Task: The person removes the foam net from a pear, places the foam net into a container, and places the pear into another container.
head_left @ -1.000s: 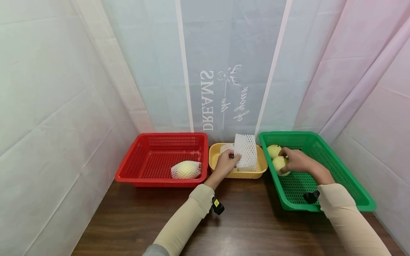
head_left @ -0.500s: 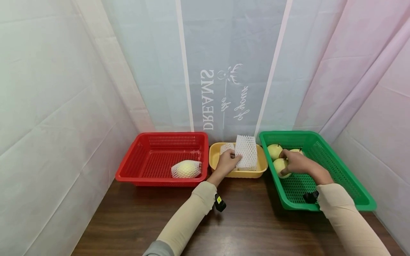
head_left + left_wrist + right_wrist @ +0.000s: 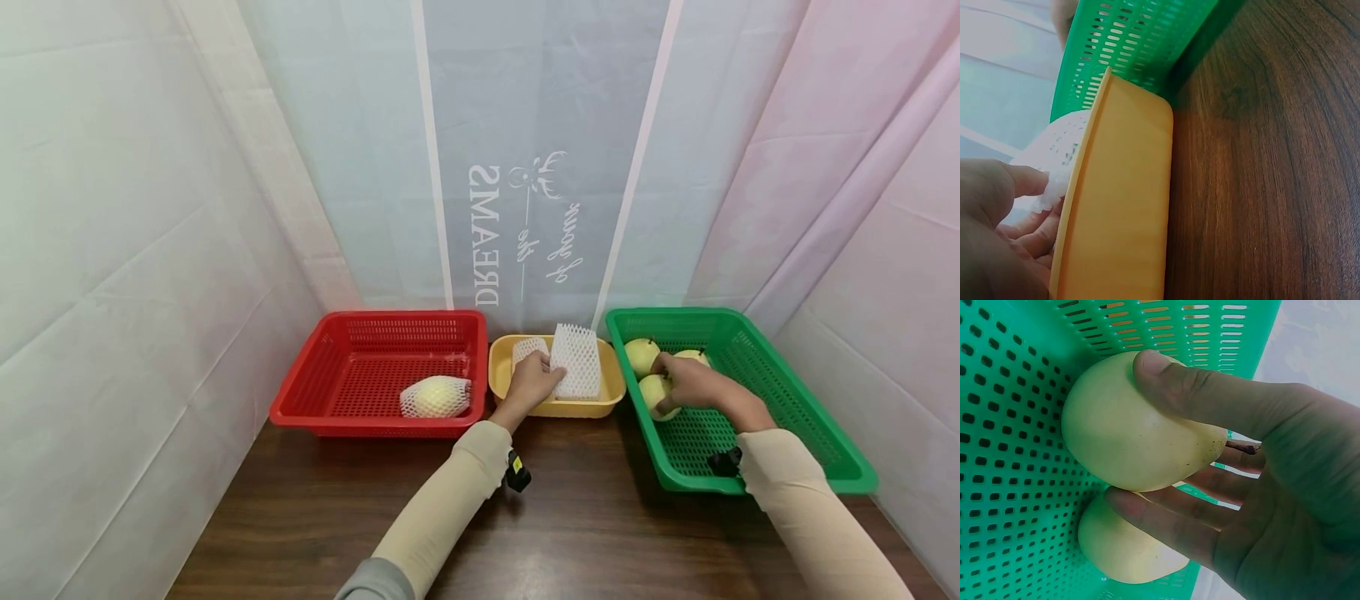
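Observation:
Over the yellow tray [image 3: 581,410], my left hand [image 3: 529,383] pinches a white foam fruit net [image 3: 577,362] between thumb and fingers. The net stands upright, and its lower end is inside the tray. Another foam net [image 3: 529,345] lies behind the hand. Inside the green basket [image 3: 840,482], my right hand [image 3: 701,383] grips a pale yellow-green pear [image 3: 1110,425], thumb on one side and fingers on the other. Its stem points toward the palm. A second pear [image 3: 1125,544] sits beside the fingers, and a third pear [image 3: 694,356] is partly hidden behind the hand.
At the left stands a red basket [image 3: 375,428] holding one fruit in a foam net [image 3: 437,397]. The yellow tray sits between the two baskets on the dark wooden table [image 3: 570,525]. A printed curtain [image 3: 525,125] hangs behind them.
The foam net in my left hand has sunk a little lower into the tray, and the left hand has shifted slightly right. My right hand stays around the pear with little movement.

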A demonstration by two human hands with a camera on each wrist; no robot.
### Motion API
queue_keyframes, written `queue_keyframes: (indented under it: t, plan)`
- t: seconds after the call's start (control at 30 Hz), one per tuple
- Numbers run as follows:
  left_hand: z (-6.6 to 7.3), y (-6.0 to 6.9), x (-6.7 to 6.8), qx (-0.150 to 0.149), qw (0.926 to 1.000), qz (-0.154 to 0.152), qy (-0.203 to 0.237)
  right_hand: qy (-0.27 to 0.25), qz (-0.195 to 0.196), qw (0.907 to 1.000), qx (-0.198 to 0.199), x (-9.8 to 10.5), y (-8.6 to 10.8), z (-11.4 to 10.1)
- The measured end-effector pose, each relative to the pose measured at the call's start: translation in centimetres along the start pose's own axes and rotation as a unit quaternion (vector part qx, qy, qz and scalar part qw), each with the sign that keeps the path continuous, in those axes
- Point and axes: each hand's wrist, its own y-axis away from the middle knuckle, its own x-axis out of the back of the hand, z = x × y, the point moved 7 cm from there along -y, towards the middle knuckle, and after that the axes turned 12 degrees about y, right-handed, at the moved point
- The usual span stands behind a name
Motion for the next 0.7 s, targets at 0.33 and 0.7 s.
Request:
queue_keyframes:
  t: [0.33, 0.7]
  plan:
    - [-6.6, -4.8, -2.3, 0.037, 0.9975, 0.005, -0.060, 0.010, 0.001, 0.9999, 0.012, -0.2, -0.1, -0.1]
    - [-7.6, -5.6, -2.7, 0.075, 0.9930, -0.021, -0.089, -0.007, -0.010, 0.9999, 0.012, -0.3, 0.0, -0.3]
